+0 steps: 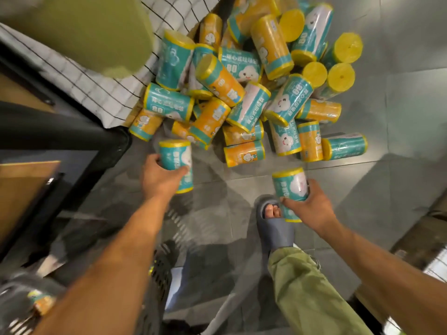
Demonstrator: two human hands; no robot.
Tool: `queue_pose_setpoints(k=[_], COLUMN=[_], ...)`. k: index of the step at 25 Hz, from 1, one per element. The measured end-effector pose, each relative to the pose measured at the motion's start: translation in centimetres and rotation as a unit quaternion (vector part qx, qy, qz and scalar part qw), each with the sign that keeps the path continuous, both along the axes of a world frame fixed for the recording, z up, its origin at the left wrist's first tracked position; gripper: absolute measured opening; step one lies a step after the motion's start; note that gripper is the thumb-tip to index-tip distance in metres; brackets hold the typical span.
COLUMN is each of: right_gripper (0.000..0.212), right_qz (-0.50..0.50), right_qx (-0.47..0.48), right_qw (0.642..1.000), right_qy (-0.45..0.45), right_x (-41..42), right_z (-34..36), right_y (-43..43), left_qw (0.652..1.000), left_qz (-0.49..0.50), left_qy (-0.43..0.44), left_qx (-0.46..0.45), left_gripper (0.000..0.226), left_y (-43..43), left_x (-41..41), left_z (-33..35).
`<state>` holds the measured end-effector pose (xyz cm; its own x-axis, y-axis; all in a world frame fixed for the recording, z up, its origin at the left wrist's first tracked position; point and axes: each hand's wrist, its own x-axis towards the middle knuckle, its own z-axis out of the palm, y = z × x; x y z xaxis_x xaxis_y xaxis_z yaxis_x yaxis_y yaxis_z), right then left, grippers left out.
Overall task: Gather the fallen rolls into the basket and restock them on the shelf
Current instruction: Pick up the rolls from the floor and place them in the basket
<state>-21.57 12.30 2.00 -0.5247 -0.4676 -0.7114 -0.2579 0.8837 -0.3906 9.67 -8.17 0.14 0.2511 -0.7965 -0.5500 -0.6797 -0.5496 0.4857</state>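
Observation:
A heap of several teal-and-yellow rolls (pixel 244 93) lies on the grey tiled floor ahead of me. My left hand (pixel 159 177) grips one teal roll (pixel 176 158) just below the heap. My right hand (pixel 312 206) grips another teal roll (pixel 290 187) to the right, above my sandalled foot. A dark plastic basket (pixel 157 274) sits at the bottom left, partly hidden by my left forearm. One roll (pixel 42 302) lies inside it.
A dark shelf unit (pixel 60 141) with wooden boards stands on the left. A white checked cloth (pixel 96 88) hangs beside the heap. My foot in a grey sandal (pixel 275 226) and green trouser leg (pixel 304 291) stand on the floor at the lower middle.

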Motion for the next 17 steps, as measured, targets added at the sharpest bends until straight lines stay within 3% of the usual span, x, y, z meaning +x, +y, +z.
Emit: queue_pose_setpoints(k=[4, 7, 9, 12, 14, 17], right_gripper=[0.052, 0.064, 0.064, 0.067, 0.071, 0.07], right_qz=[0.071, 0.089, 0.089, 0.138, 0.164, 0.201], right_qx=[-0.036, -0.101, -0.115, -0.142, -0.115, -0.001], right_qw=[0.985, 0.965, 0.95, 0.926, 0.927, 0.952], right_qy=[-0.156, -0.225, -0.276, -0.322, -0.318, -0.232], right_x=[8.6, 17.8, 24.8, 34.4, 41.1, 48.0], right_z=[10.7, 19.4, 24.9, 30.4, 30.0, 23.6], right_y=[-3.1, -3.3, -1.9, 1.6, 3.2, 4.6], left_qw=[0.962, 0.918, 0.924, 0.948, 0.957, 0.968], left_qz=[0.129, 0.149, 0.168, 0.199, 0.214, 0.214], left_qy=[0.239, 0.367, 0.34, 0.23, 0.183, 0.128], left_qx=[0.002, -0.02, -0.051, -0.093, -0.073, 0.02], left_gripper=[0.047, 0.059, 0.073, 0.06, 0.058, 0.057], left_y=[5.9, 10.1, 14.5, 21.3, 25.0, 28.7], left_x=[2.1, 8.2, 15.2, 25.9, 31.6, 35.3], left_z=[12.0, 21.6, 27.5, 31.3, 29.7, 23.5])
